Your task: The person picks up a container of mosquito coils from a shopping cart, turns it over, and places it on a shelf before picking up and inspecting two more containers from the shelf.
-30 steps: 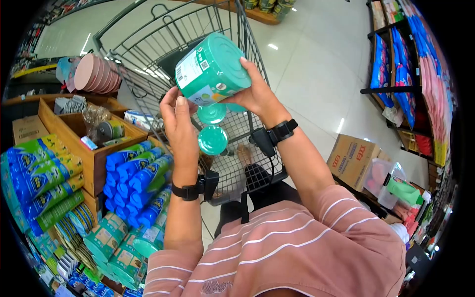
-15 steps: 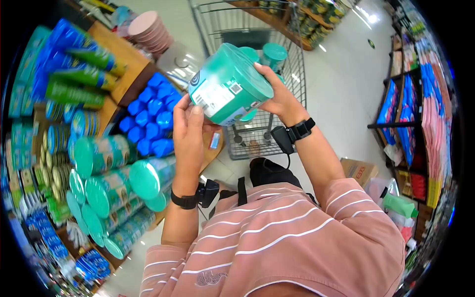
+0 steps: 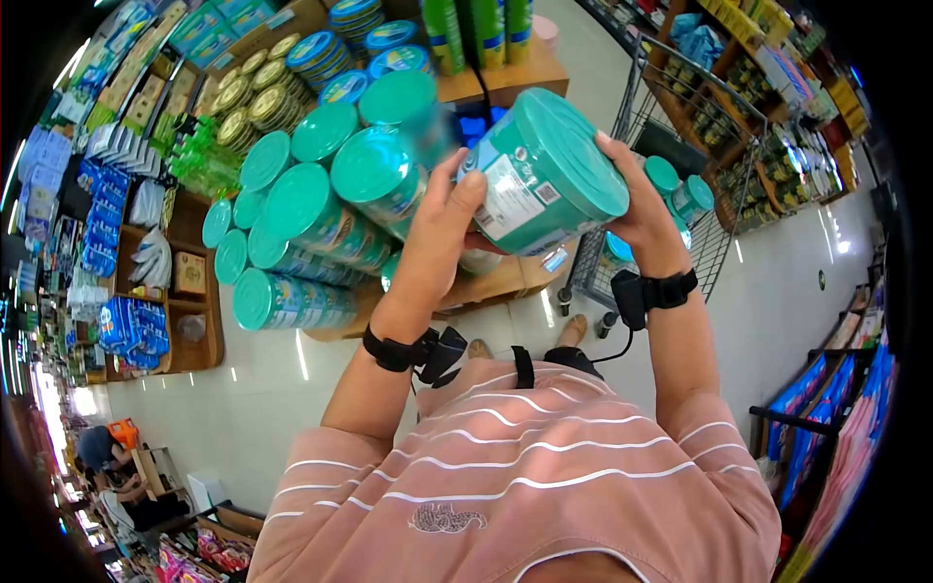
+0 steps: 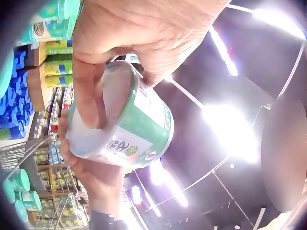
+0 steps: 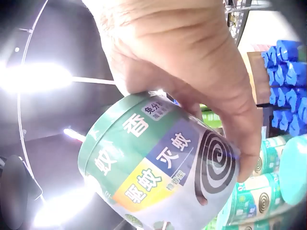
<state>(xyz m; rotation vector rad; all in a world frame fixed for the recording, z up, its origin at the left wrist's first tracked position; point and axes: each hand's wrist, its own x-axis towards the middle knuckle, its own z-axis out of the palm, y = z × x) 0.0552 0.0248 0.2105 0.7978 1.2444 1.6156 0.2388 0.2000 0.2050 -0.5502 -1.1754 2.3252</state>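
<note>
A green lidded tub (image 3: 544,180), tilted with its lid facing up and right, is held between both hands in front of the chest. The left hand (image 3: 437,238) grips its bottom end, with the thumb up along the label. At the lid side the right hand (image 3: 641,214) curls round the rim. The left wrist view shows the fingers of the left hand (image 4: 134,38) on the tub's base (image 4: 108,91), with the right hand (image 4: 98,177) beyond. In the right wrist view the right hand (image 5: 182,62) grips the tub (image 5: 163,163), whose label shows a dark spiral.
Several similar tubs (image 3: 311,219) lie stacked on a wooden display at the left. A wire cart (image 3: 714,262) with green-lidded tubs (image 3: 662,175) stands at the right. Blue-capped items (image 5: 288,74) are beside the stack. Shelves (image 3: 175,311) and people (image 3: 107,466) are farther left.
The head view has turned toward the display, so the tub stack sits nearer the middle and the cart farther right. Both hands still hold the tub, which has moved right in view.
</note>
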